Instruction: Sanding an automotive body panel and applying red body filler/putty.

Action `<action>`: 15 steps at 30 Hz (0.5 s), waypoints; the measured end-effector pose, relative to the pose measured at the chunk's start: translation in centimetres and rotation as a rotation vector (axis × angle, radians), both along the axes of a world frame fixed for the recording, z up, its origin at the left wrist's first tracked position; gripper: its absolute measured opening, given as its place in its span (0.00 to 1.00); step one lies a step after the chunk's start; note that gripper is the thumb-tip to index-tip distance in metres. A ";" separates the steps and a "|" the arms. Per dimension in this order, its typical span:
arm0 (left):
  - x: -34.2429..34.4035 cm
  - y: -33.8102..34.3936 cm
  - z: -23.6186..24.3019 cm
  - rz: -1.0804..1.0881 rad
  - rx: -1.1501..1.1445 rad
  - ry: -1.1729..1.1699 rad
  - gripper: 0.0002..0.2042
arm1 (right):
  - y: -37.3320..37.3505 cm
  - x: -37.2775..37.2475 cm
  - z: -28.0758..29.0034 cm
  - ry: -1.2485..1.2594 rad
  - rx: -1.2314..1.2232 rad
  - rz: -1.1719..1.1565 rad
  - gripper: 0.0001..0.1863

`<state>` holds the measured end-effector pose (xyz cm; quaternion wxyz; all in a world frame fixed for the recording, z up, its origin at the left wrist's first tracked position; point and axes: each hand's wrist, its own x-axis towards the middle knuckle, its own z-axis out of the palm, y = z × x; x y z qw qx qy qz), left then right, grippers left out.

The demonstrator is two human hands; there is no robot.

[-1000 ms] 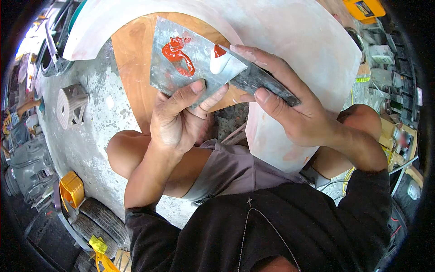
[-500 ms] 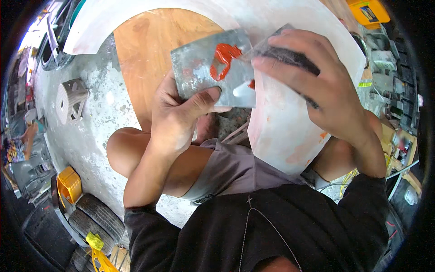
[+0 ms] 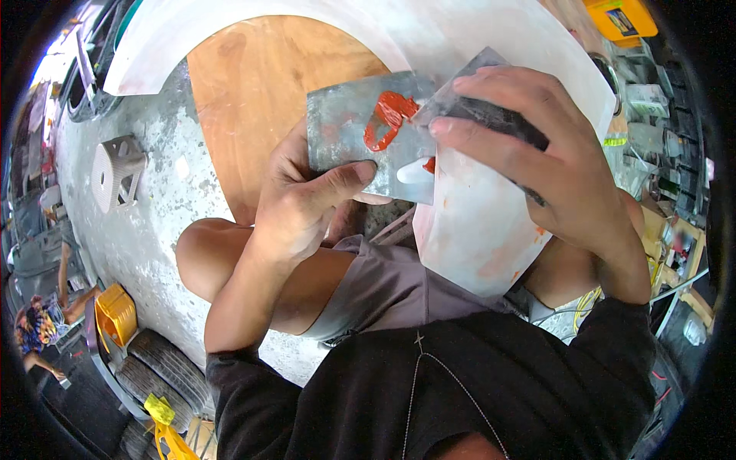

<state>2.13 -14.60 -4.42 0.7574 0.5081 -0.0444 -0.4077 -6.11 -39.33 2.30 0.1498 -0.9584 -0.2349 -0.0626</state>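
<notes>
My left hand (image 3: 295, 203) grips a flat grey metal mixing plate (image 3: 333, 146) at its near left corner, thumb on top. Glossy red putty (image 3: 400, 106) is smeared on the plate, and a white oval patch or hole shows near its right edge. In my right hand (image 3: 571, 165) is a flat grey spreader (image 3: 498, 119) with a dark area across it, fingers laid over it. The spreader's lower left corner meets the plate's right edge beside the putty. Below and beyond lies a large white curved panel (image 3: 479, 241), like a car fender, with faint orange smears, between my knees.
A wooden board (image 3: 245, 100) shows inside the panel's arch. On the concrete floor stands a small pale stool (image 3: 116, 176). Tyres (image 3: 165, 376) and a yellow container (image 3: 116, 314) lie lower left, near another person (image 3: 42, 322). A yellow case (image 3: 621, 19) sits far right.
The plate and my left hand have shifted slightly right and nearer to me. My right hand has lowered a little with the spreader. The other person at left appears lower, an arm reaching down.
</notes>
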 end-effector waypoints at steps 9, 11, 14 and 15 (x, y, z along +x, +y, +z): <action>0.2 0.3 -0.5 0.106 -0.417 0.300 0.22 | 2.0 -0.7 -3.7 -0.028 0.549 0.053 0.29; 0.1 0.3 -0.6 0.114 -0.423 0.318 0.21 | 2.6 -0.8 -4.8 -0.083 0.530 0.048 0.29; -0.2 0.4 -0.7 0.117 -0.433 0.285 0.22 | 2.6 -0.5 -6.0 -0.184 0.408 0.050 0.29; -0.2 0.5 -0.7 0.117 -0.458 0.305 0.22 | 2.5 -0.4 -6.2 -0.218 0.368 0.053 0.29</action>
